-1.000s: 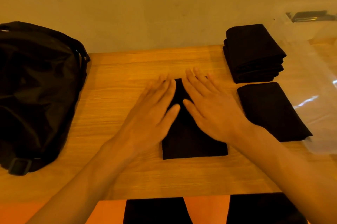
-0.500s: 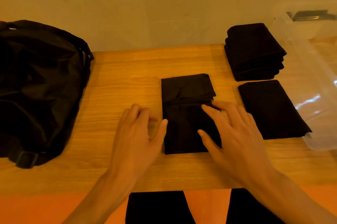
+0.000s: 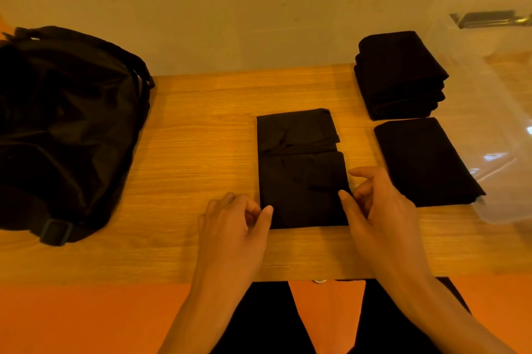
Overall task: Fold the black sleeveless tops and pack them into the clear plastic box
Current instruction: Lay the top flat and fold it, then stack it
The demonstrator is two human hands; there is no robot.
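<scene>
Hands: two, apart, one at each near corner of the middle top.
Left hand (image 3: 233, 230): thumb on the top's left edge, fingers curled in beside it, pinching the cloth.
Right hand (image 3: 380, 209): thumb on the right edge, fingers curled just outside it, pinching too.
Middle top (image 3: 299, 169): one, folded to a long rectangle, flat on the table (image 3: 195, 152) in front of the person.
Single top (image 3: 423, 160): one, folded flat, to the right of the middle top and apart from it.
Stack (image 3: 400, 71): one pile of folded tops behind the single top; the layers are too dark to count.
Box (image 3: 495, 123): one, clear, at the right end, just beside the stack and single top.
Bag (image 3: 63, 123): one, black, slumped at the left end.
</scene>
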